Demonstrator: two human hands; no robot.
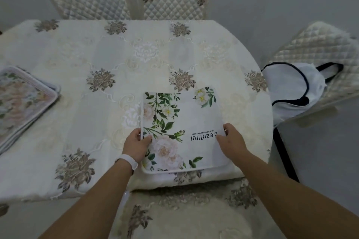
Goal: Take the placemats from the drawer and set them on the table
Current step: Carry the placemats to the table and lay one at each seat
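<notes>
Left hand [136, 146] and right hand [232, 141] are each pinching a side edge of the floral placemat [184, 118], which is lying at the counter's [116, 54] near edge. A white bag [289, 87] is sitting on a chair, its contents hidden.

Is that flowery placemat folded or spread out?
Spread out. The whole flowered face and four corners of the placemat show on the table; the left hand and right hand grip its side edges.
</notes>
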